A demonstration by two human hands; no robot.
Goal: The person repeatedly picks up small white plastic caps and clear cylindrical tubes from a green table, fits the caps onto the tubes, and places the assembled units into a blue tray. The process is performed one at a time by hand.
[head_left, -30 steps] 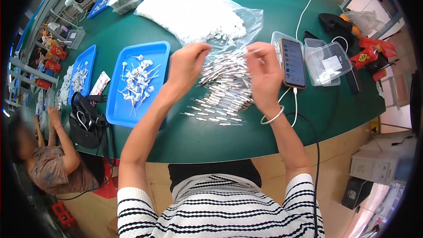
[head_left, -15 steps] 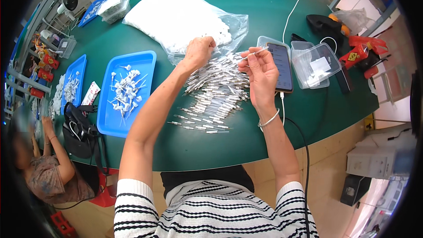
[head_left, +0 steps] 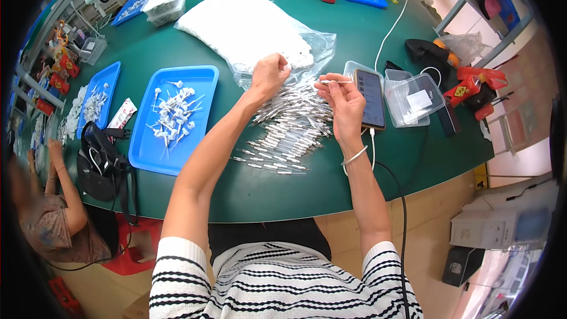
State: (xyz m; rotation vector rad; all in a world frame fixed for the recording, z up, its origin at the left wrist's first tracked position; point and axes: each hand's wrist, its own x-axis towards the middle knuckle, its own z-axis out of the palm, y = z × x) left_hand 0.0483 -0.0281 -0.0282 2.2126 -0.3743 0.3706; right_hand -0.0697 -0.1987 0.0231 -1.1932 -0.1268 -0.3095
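Note:
My left hand (head_left: 270,77) is closed in a pinch at the mouth of a large clear plastic bag (head_left: 324,43). Small white caps (head_left: 300,54) fill the bag, and whatever the fingertips hold is too small to make out. Between thumb and fingers of my right hand (head_left: 347,106) lies a thin white rod (head_left: 335,81), held nearly level. Below and between the hands spreads a pile of slim rods (head_left: 293,119) with white sleeves and metallic parts. Left of my left forearm, a blue tray (head_left: 204,103) holds several white-capped rods (head_left: 175,112).
A phone (head_left: 370,97) with a cable lies right of my right hand, beside clear plastic boxes (head_left: 407,106). Red bottles (head_left: 463,91) stand farther right. At left are a black bag (head_left: 97,165), another blue tray (head_left: 112,77) and a seated co-worker (head_left: 65,218).
The rod in my right hand has gone from slanted to nearly level. My left hand stays by the bag's mouth, fingers still pinched. The whole view has shifted slightly.

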